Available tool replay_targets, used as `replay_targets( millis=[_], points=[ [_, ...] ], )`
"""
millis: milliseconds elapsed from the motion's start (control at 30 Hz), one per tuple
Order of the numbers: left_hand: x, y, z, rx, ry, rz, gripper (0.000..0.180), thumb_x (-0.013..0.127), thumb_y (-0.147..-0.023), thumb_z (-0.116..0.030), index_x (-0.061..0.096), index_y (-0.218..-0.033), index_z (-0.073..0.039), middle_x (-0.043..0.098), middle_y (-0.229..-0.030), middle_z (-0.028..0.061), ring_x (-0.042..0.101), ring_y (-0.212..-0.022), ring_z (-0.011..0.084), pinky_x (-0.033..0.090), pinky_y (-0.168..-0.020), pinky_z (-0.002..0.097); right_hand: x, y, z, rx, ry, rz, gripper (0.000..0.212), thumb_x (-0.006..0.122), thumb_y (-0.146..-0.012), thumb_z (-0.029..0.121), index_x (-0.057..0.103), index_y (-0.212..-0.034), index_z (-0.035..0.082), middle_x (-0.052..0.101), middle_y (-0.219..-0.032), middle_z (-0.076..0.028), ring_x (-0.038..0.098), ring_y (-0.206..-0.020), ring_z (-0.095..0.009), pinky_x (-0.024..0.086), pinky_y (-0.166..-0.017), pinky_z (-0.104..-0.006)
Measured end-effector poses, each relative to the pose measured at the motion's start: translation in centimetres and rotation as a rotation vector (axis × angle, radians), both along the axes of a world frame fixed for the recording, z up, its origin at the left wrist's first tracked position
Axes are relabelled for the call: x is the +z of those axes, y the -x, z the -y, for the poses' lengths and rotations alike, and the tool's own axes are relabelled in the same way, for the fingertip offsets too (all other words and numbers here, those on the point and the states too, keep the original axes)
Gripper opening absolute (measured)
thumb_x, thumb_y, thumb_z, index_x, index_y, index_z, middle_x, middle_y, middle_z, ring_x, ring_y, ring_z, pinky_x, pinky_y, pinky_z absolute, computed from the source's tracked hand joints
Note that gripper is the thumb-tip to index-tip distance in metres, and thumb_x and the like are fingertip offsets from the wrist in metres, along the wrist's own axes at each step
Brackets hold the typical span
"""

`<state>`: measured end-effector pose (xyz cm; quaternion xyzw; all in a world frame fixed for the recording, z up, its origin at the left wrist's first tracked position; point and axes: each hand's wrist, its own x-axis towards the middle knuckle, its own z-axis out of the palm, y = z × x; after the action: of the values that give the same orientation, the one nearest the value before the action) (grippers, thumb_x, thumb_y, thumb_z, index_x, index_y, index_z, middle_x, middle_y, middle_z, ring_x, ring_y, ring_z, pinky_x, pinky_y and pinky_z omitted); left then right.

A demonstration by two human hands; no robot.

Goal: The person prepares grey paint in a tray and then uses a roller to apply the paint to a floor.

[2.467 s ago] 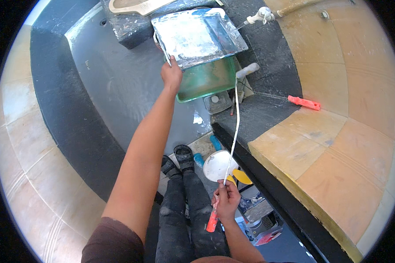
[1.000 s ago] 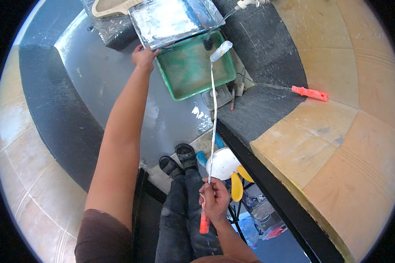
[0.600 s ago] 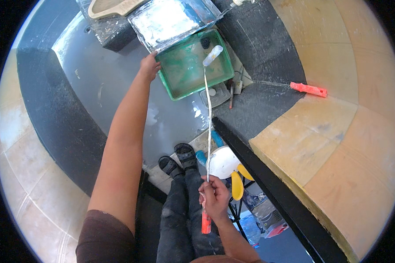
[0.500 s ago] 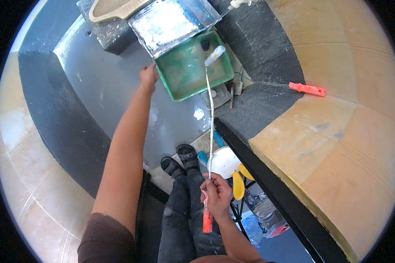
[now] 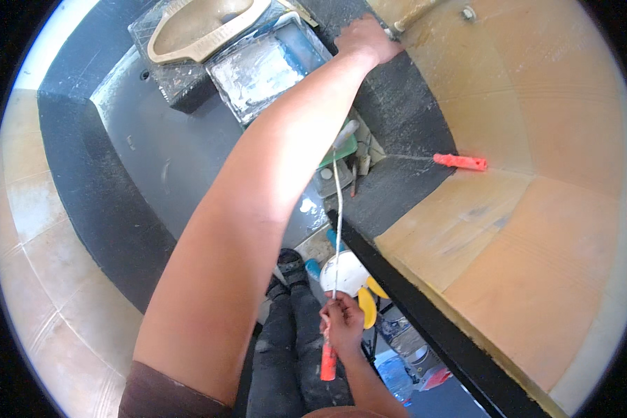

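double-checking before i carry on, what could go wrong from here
The left forearm, stretched across the green tray, might knock it. The right hand grips the roller near its handle end, so the far head could swing astray. The glossy floor ahead of the sandals may be slippery.

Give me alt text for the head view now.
The left hand is at a wall pipe, while the right hand grips an orange-handled roller. The left forearm partly hides a smeared tray and a green tray.
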<state>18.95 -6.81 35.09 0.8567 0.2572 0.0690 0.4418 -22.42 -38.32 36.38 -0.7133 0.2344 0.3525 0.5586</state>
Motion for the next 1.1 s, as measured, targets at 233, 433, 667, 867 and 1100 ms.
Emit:
replay_targets(
  millis=[233, 433, 667, 867, 1100],
  points=[
    [-4.2, -4.6, 1.8, 0.256, -0.006, 0.008, 0.057, 0.081, -0.085, -0.038, 0.066, -0.125, 0.000, 0.071, -0.118, 0.0253, 0.068, -0.116, 0.0405, 0.056, -0.100, 0.0470, 1.1, 1.3, 0.0, -0.038, -0.043, 0.000, 0.018, 0.056, -0.105, 0.006, 0.064, -0.120, 0.000, 0.061, -0.077, -0.004, 0.054, -0.054, -0.008, 0.046, -0.049, -0.0242],
    [-6.0, -5.1, 1.7, 0.266, -0.119, 0.166, 0.044, 0.079, -0.084, -0.024, 0.067, -0.119, 0.000, 0.072, -0.110, 0.0274, 0.070, -0.106, 0.0442, 0.058, -0.092, 0.0486, 0.5, 2.0, 1.7, -0.019, -0.015, -0.001, 0.018, 0.056, -0.105, 0.007, 0.064, -0.120, 0.000, 0.062, -0.078, -0.004, 0.056, -0.057, -0.007, 0.045, -0.050, -0.0237],
    [-7.8, -4.1, 3.5, 0.275, -0.244, 0.334, 0.029, 0.071, -0.090, -0.014, 0.059, -0.113, -0.001, 0.070, -0.114, 0.0237, 0.070, -0.103, 0.0452, 0.058, -0.087, 0.0521, 0.5, 1.4, 2.7, -0.026, 0.013, 0.026, 0.017, 0.056, -0.105, 0.007, 0.065, -0.118, 0.001, 0.062, -0.078, -0.004, 0.056, -0.057, -0.008, 0.045, -0.050, -0.0234],
    [-8.4, -3.9, 3.5, 0.230, -0.324, 0.329, 0.029, 0.066, -0.095, -0.015, 0.054, -0.118, -0.003, 0.067, -0.117, 0.0220, 0.071, -0.098, 0.0438, 0.060, -0.084, 0.0501, 0.3, 1.3, 3.4, -0.034, 0.008, 0.060, 0.017, 0.056, -0.105, 0.007, 0.065, -0.118, 0.001, 0.063, -0.078, -0.004, 0.056, -0.057, -0.007, 0.045, -0.051, -0.0231],
    [-8.3, -3.0, 2.7, 0.126, -0.301, 0.289, 0.049, 0.069, -0.096, -0.024, 0.047, -0.133, -0.002, 0.061, -0.129, 0.0251, 0.068, -0.107, 0.0467, 0.058, -0.091, 0.0505, 0.4, 2.0, 3.1, 0.079, 0.028, 0.088, 0.020, 0.055, -0.103, 0.006, 0.064, -0.120, 0.000, 0.063, -0.080, -0.003, 0.057, -0.059, -0.007, 0.047, -0.053, -0.0230]
  ],
)
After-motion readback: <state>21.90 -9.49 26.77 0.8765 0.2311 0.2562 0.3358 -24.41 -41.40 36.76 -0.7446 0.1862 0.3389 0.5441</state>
